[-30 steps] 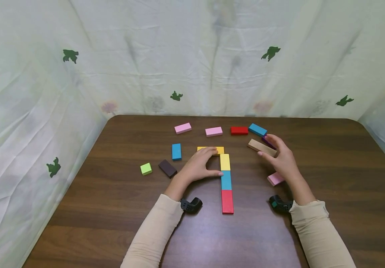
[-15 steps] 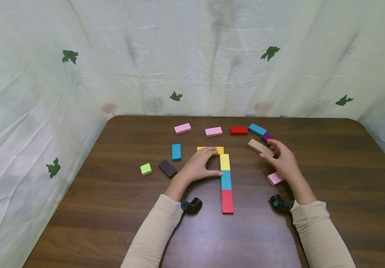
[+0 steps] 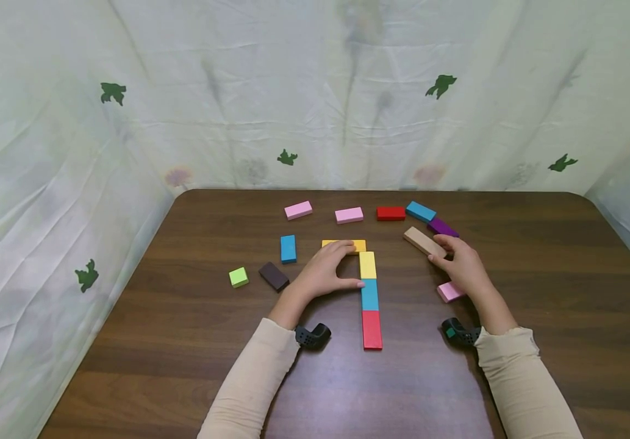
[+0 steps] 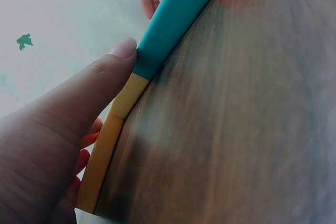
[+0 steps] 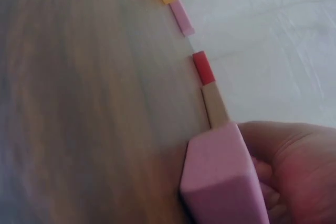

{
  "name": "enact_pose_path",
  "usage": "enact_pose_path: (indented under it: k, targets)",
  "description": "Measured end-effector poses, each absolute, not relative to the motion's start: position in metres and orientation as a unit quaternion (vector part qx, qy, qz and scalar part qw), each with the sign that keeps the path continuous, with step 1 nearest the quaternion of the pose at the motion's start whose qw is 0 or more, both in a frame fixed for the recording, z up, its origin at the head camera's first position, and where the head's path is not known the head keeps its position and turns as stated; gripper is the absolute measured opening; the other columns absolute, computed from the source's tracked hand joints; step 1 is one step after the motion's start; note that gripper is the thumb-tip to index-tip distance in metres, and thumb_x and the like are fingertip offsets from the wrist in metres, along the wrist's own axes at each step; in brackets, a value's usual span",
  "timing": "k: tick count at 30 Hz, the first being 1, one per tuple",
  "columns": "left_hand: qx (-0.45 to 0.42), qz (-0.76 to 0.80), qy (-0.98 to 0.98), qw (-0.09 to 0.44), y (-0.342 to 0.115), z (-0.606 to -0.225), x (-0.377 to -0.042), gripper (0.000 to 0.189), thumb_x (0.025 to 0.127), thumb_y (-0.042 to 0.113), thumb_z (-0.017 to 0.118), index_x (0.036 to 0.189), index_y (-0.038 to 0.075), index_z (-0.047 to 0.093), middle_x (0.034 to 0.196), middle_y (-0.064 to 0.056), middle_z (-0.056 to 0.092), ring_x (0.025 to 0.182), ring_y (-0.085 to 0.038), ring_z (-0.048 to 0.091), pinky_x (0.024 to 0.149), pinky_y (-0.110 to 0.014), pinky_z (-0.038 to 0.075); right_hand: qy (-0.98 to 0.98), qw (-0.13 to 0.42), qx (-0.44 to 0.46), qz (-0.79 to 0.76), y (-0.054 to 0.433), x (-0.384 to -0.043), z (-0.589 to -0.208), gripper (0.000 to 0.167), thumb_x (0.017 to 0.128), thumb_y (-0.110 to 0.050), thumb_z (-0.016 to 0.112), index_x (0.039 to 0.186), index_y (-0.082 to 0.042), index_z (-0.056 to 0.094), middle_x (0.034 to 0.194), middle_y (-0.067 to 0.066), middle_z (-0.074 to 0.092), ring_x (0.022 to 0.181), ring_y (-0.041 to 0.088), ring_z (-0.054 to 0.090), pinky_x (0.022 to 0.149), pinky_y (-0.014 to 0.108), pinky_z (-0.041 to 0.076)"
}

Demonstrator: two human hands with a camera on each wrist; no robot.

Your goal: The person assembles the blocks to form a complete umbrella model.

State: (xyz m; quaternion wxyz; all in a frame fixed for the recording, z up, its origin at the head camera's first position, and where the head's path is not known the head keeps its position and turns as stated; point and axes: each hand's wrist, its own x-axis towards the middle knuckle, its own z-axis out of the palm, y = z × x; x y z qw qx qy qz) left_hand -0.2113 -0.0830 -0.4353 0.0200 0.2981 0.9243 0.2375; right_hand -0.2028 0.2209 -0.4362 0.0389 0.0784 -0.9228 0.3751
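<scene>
My left hand rests beside a column of blocks. Its fingertips touch the orange block, while the thumb lies against the left side of the teal block. The yellow block sits between those two, and a red block closes the near end. With thumb and fingertips, my right hand pinches the right end of a plain wooden block lying on the table. A pink block sits just below that hand, partly covered by it; it looms large in the right wrist view.
Along the far side lie pink blocks, a red block, a blue block and a purple block. To the left are a blue block, a dark block and a green block. A cloth hangs behind the table.
My right hand's fingers have come down and inward from the purple block onto the wooden block's end, uncovering the purple block. The left hand stays in place.
</scene>
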Motion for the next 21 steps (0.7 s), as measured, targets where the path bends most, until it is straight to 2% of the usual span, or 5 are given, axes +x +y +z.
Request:
enact_pose_path:
  k: [8, 21]
  targets:
    - [0.302, 0.238, 0.923, 0.016, -0.0830, -0.4356, -0.2117, 0.080, 0.071, 0.057, 0.065, 0.132, 0.010, 0.044, 0.136, -0.003, 0.039, 0.126, -0.019, 0.030, 0.104, -0.035, 0.021, -0.935, 0.037, 0.082, 0.343, 0.2174, -0.2041, -0.4317, 0.041, 0.084, -0.010, 0.062, 0.120, 0.007, 0.050, 0.112, 0.026, 0.049, 0.095, 0.035, 0.048, 0.081, 0.048, 0.040]
    - [0.298, 0.237, 0.924, 0.018, -0.0834, -0.4368, -0.2122, 0.080, 0.071, 0.058, 0.065, 0.132, 0.011, 0.043, 0.136, -0.002, 0.039, 0.126, -0.018, 0.030, 0.104, -0.035, 0.020, -0.922, 0.078, 0.117, 0.361, 0.2135, -0.2048, -0.4264, 0.036, 0.084, -0.002, 0.060, 0.118, 0.005, 0.052, 0.115, 0.025, 0.049, 0.107, 0.039, 0.044, 0.090, 0.052, 0.033]
